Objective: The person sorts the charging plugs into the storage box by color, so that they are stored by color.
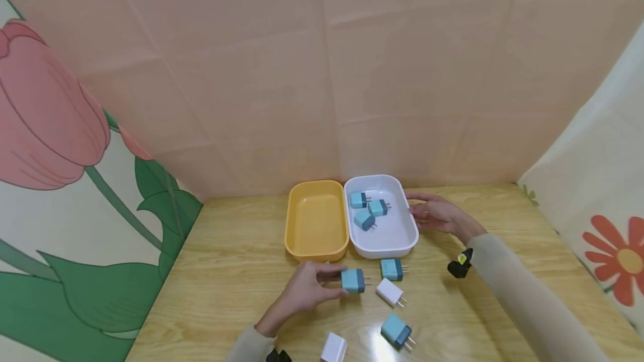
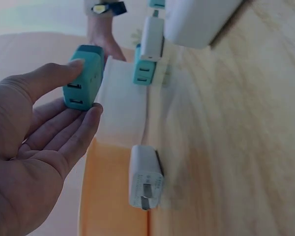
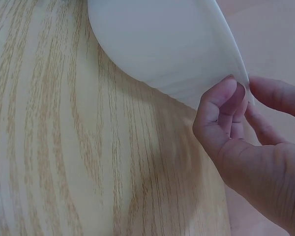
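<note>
My left hand (image 1: 314, 288) pinches a light-blue plug charger (image 1: 353, 281) between thumb and fingers, in front of the trays. Seen from the left wrist, this charger (image 2: 83, 78) turns its two port slots towards the camera. The right hand (image 1: 437, 215) holds the right rim of a white tray (image 1: 382, 247), its fingertips at the edge in the right wrist view. Inside the tray lie three blue chargers (image 1: 364, 219). A white charger (image 2: 146, 177) stands before the orange tray, mostly hidden behind the left hand in the head view.
The orange tray (image 1: 317, 222) stands left of the white one. On the wooden table (image 1: 226, 272) in front lie two blue chargers (image 1: 395, 329) and two white chargers (image 1: 390, 293). A beige cloth backdrop (image 1: 261, 99) rises behind the trays, with flowered cloth at both sides.
</note>
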`<state>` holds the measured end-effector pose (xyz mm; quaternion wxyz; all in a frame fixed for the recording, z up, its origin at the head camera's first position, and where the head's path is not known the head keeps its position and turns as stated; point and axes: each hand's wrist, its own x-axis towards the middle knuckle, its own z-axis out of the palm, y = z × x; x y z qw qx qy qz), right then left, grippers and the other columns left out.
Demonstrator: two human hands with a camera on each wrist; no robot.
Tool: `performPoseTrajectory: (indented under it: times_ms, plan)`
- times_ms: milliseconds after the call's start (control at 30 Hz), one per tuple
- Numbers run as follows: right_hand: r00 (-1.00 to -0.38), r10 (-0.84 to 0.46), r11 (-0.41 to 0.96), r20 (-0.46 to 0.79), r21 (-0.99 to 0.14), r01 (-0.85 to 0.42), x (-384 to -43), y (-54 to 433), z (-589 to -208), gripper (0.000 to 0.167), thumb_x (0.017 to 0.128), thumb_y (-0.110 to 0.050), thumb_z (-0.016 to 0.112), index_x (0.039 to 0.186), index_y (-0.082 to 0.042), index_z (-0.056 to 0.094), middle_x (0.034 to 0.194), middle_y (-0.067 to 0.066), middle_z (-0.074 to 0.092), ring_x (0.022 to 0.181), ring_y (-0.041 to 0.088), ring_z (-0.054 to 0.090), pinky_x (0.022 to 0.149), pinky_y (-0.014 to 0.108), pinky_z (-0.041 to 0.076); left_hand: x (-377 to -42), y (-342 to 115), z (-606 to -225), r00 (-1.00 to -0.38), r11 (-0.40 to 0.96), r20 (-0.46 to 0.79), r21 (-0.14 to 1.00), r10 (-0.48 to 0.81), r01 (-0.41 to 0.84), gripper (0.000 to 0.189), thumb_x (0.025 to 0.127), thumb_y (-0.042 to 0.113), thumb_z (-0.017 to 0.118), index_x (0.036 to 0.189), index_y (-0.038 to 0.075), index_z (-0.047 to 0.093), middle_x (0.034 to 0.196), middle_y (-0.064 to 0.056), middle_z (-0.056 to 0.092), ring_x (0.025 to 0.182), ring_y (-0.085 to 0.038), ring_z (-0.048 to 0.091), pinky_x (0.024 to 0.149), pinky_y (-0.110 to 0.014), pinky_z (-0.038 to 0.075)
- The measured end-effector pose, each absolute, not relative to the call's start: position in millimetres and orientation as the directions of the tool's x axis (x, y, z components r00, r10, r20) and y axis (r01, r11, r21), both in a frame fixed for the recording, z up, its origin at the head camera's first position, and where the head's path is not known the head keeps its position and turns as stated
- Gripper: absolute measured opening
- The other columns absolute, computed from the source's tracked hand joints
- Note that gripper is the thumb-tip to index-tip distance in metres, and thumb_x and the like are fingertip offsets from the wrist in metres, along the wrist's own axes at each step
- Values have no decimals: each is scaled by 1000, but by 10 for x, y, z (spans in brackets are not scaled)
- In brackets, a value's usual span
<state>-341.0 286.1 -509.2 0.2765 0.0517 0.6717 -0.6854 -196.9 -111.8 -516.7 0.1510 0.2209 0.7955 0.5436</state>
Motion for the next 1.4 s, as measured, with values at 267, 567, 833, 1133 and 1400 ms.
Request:
performPoseTrajectory:
  times_ms: [267,567,833,1133,1400]
  plan:
    - [-843,-297,50,-449,-889,456,-3407,2859,-5094,68,106,-10,60,166,-13,28,129,4,60,110,22,56,92,32,57,-2017,-1090,-5040,-861,285,-43,951,506,120,47,84,18,89,129,16,76,125,-1,78,111,-13,76,102,-50,59]
    - [-839,-305,63,-451,-888,455,-3409,2859,-5084,70,106,-12,60,167,-12,25,128,3,62,109,20,56,92,33,56,-2084,-1050,-4923,-865,264,13,950,502,167,43,85,20,89,127,18,77,127,-5,77,111,-15,77,100,-50,60]
    - [-840,-291,63,-457,-886,460,-3402,2849,-5069,68,106,-12,59,166,-13,28,137,6,58,110,21,58,93,34,57,-2113,-1013,-4834,-879,298,34,934,475,197,43,83,20,91,125,20,78,126,-1,78,110,-12,76,98,-43,62]
    - [-844,-278,60,-459,-885,462,-3410,2866,-5080,66,106,-11,58,166,-14,29,141,9,55,111,23,57,93,34,58,-2170,-970,-4771,-878,293,33,936,478,195,41,86,21,89,126,23,77,128,2,77,112,-12,76,98,-34,62]
    - [-844,-281,77,-458,-887,456,-3399,2846,-5076,67,107,-12,58,166,-14,28,146,12,52,113,24,56,93,33,57,-2264,-924,-4727,-875,271,71,936,479,224,41,87,23,88,127,23,77,130,-1,77,114,-16,76,102,-46,60]
